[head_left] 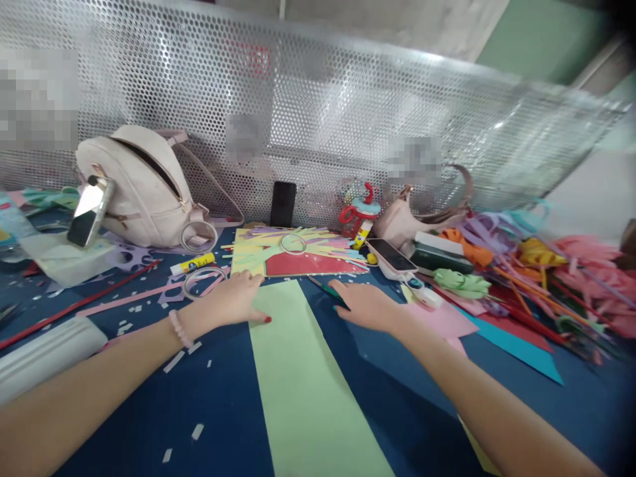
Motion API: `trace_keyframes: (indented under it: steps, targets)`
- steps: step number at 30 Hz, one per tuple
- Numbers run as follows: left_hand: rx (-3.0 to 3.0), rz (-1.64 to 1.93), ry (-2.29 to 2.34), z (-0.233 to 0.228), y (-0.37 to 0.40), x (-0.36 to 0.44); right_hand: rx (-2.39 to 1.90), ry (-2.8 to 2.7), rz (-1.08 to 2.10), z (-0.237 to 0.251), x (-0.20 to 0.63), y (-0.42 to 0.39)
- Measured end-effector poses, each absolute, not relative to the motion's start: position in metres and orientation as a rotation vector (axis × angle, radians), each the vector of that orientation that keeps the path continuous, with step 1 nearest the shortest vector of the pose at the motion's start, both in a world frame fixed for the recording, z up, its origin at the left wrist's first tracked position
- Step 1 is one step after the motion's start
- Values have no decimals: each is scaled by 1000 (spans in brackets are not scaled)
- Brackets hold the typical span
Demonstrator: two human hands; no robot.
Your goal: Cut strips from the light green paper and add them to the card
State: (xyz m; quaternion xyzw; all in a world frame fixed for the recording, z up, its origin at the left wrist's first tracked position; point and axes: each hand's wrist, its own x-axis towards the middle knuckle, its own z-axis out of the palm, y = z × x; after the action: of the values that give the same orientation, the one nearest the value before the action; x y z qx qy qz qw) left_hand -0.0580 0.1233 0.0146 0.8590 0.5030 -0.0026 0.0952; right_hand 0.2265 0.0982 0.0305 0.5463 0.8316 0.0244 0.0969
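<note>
A: What is left of the long green paper strip?

B: One pale backpack, well off to the left and farther back. One phone leans on it. One glue stick lies nearer the strip, and one clear ring is just beside the left hand.

A: And the hands?

B: Two hands. The left hand lies flat and open, fingers spread, with its thumb touching the strip's left edge. It holds nothing. The wrist has one bead bracelet.

A: What is behind the strip?

B: One pile of cut paper strips with a second ring on top. One black phone stands behind that, against the mesh wall.

A: And right of it?

B: The right hand is just beside the strip's right edge, fingers loose and open. A dark green thing sits at its fingertips; I cannot tell if it grips it. Farther right is a third phone in a white case, then a big heap of paper scraps.
</note>
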Motion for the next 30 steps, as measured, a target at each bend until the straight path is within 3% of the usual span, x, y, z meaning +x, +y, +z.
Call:
trace_keyframes:
  steps: [8, 19, 26, 30]
  targets:
    - [2419, 67, 1392, 25, 133, -63, 1667, 2374, 139, 22, 246, 94]
    - [2326, 539, 1261, 6, 135, -57, 1743, 2464, 256, 8, 242, 94]
    - [2176, 710, 1255, -2, 137, -57, 1847, 2997, -619, 6, 232, 85]
    - [2105, 731, 1202, -2, 137, -57, 1950, 3013, -693, 6, 231, 86]
